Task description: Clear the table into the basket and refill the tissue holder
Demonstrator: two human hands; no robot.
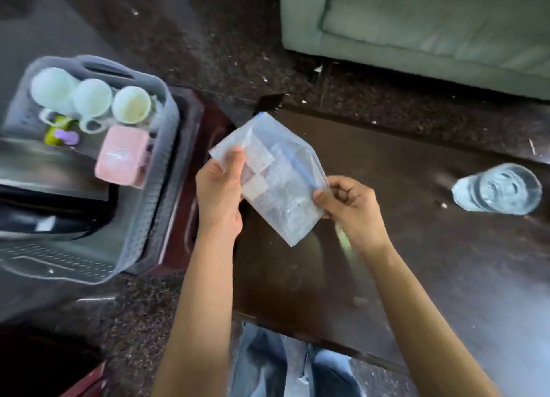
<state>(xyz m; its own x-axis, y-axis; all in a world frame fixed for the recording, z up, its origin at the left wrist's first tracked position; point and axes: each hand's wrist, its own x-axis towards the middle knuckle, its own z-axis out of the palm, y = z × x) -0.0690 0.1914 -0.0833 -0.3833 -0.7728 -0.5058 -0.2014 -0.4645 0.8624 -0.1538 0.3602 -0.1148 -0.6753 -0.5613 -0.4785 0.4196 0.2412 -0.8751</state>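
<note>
Both grips are closed on a clear plastic bag (276, 176) held above the table's (416, 247) left edge, left hand (218, 197) pinching its upper corner, right hand (349, 207) its blue-striped side, long axis slanting toward the basket (160, 170), nearest the left hand; no writing is readable.

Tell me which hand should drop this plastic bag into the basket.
Left, probably. The left hand already grips the plastic bag on the edge nearest the grey basket, which sits to the person's left. The right hand pinches the far edge, toward the glass.
</note>
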